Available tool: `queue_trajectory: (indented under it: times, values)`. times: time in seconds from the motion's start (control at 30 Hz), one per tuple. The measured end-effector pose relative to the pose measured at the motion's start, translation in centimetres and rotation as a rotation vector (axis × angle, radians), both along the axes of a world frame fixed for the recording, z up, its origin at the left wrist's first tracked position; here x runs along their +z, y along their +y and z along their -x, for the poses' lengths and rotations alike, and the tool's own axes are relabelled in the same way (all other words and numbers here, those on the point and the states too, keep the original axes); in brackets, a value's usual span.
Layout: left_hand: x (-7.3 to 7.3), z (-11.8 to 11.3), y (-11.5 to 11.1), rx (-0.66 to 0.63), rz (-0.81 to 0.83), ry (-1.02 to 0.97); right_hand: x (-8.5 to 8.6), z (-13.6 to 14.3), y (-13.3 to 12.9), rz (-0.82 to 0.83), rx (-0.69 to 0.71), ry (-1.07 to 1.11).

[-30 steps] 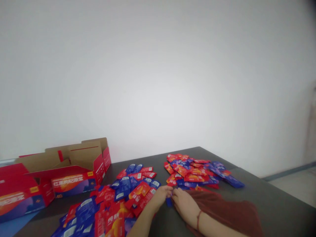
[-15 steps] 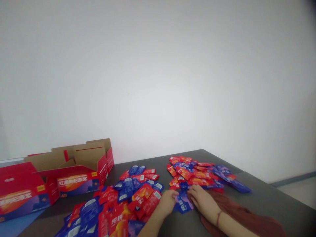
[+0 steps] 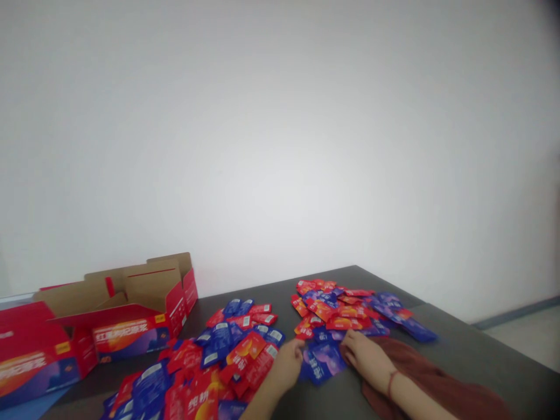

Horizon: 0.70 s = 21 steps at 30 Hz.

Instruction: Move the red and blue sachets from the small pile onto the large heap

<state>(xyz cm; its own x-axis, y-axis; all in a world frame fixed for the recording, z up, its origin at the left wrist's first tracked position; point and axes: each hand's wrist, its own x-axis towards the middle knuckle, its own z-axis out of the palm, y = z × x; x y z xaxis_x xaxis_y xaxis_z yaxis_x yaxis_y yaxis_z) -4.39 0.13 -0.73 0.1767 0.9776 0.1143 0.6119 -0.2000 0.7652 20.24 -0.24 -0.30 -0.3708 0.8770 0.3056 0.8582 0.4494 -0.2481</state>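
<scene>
Both hands down at the blue packet [image 3: 326,361], just left of the brown cloth [image 3: 422,368]!
On the packet's side away from the cloth, it's the left hand [image 3: 286,368], fingers curled at the edge (gripping or merely touching, I cannot tell), while the right hand [image 3: 370,358], a thin band [image 3: 391,382] round its wrist, bends its fingers at the edge nearer the cloth, its grasp equally unclear. Beyond the cloth, a mixed pile [image 3: 345,312] of red and blue pouches; well to its left, a second pile [image 3: 238,350]; farther left again, an open red box [image 3: 131,337].
</scene>
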Motion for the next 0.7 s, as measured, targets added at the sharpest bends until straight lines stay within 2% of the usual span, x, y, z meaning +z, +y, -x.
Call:
queue_trajectory:
  times: [0.13, 0.2, 0.37, 0.47, 0.6, 0.7]
  values:
    - [2.5, 2.0, 0.0, 0.067, -0.045, 0.222, -0.5, -1.1, 1.1, 0.01, -0.033, -0.013]
    - [3.2, 2.0, -0.3, 0.084, -0.047, 0.292, -0.6, -0.7, 0.9, -0.01, -0.005, -0.014]
    - [2.7, -1.4, -2.3, -0.048, -0.076, 0.441, -0.1, 0.1, 0.1, -0.004, 0.084, 0.01]
    - [2.2, -2.8, -2.9, -0.057, -0.041, 0.486, 0.3, 0.2, -0.2, 0.009, 0.1, 0.027]
    - [2.4, -2.2, -2.8, -0.027, 0.039, 0.522, 0.7, 0.3, -0.4, 0.007, 0.081, 0.032]
    - [3.8, -0.1, -2.6, 0.086, -0.009, 0.623, 0.8, 0.3, -0.5, 0.011, 0.083, 0.03]
